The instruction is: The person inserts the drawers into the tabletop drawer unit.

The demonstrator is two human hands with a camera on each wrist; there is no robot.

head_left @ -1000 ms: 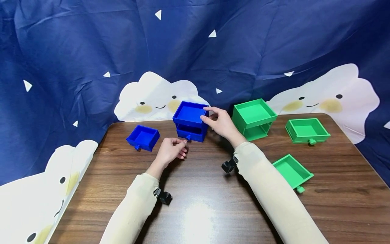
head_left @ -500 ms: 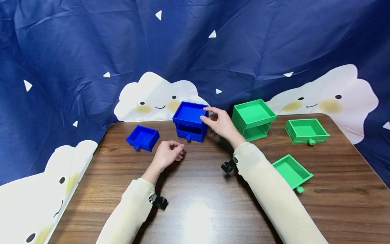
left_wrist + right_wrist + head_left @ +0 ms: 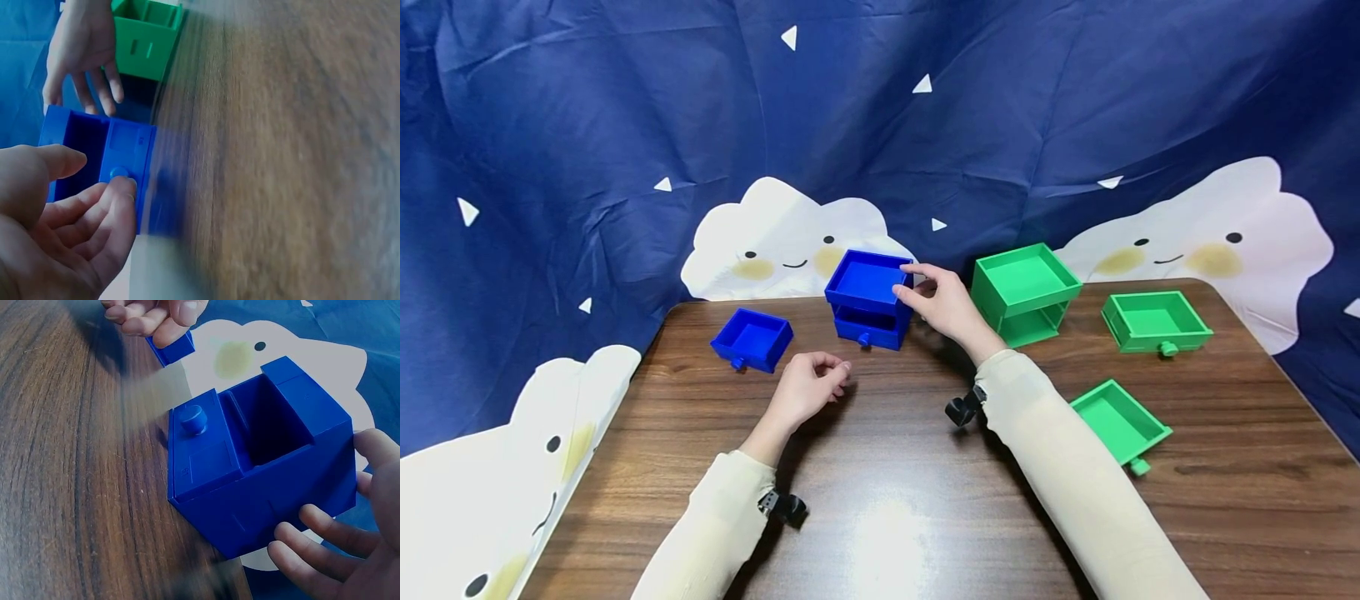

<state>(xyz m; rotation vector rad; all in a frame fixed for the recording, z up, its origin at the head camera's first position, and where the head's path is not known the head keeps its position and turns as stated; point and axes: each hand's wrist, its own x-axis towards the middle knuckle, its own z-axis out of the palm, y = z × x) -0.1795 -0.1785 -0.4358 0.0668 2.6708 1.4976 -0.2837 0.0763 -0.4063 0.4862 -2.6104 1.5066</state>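
Observation:
A small blue cabinet [image 3: 871,279] stands at the back of the table, with a knobbed drawer [image 3: 880,333] in its lower slot and an open upper slot. My right hand [image 3: 947,304] holds the cabinet at its right side, thumb and index finger over the top rim; in the right wrist view the other fingers [image 3: 322,550] lie along the side wall. My left hand [image 3: 808,383] hovers in front and to the left, fingers loosely bent, holding nothing. Left of the cabinet lies a loose blue drawer [image 3: 752,335], its knob facing forward.
A green cabinet [image 3: 1028,279] with open slots stands right of the blue one. Two loose green drawers lie further right: one rear drawer [image 3: 1157,318] and one nearer drawer [image 3: 1120,421] beside my right forearm. A blue cloth [image 3: 850,100] with clouds hangs behind the wooden table [image 3: 910,450].
My left hand has drawn back from the lower drawer's knob, toward me and slightly left. The right hand and the blue cabinet have stayed in place.

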